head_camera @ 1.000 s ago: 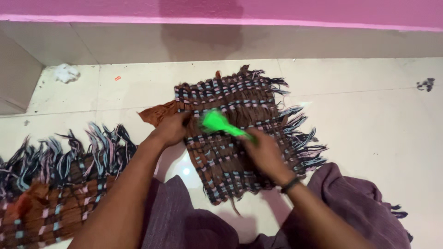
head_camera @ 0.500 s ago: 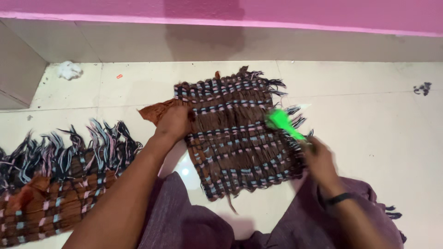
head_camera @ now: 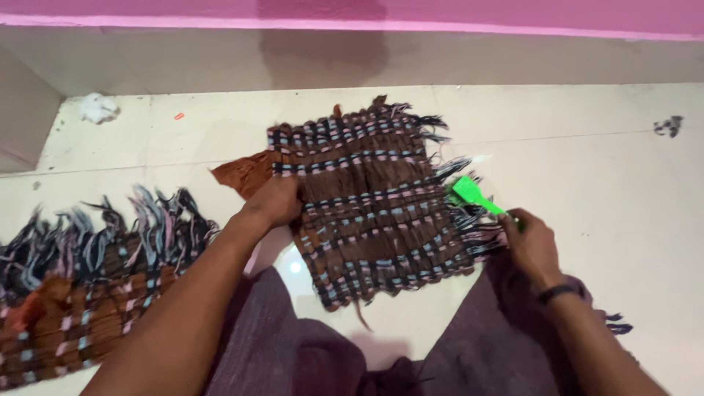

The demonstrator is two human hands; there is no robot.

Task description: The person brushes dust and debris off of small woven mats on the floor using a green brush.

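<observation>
A brown woven mat [head_camera: 370,205] with blue, pink and black strips lies on the pale tiled floor. My left hand [head_camera: 273,202] presses flat on its left edge, beside a loose brown cloth corner [head_camera: 238,174]. My right hand [head_camera: 532,246] grips the handle of a bright green brush [head_camera: 473,195], whose head rests on the dark fringe [head_camera: 469,220] along the mat's right side. A black band circles my right wrist.
A second, longer woven mat with tufted fringe [head_camera: 88,271] lies at the left. Purple cloth [head_camera: 308,345] covers my lap at the bottom. A white scrap [head_camera: 95,108] and dark threads [head_camera: 669,126] lie on the floor near the pink-topped wall [head_camera: 440,15].
The green brush swept from the mat's middle rightward to the fringe at its right edge. My left hand stayed pressed on the left edge.
</observation>
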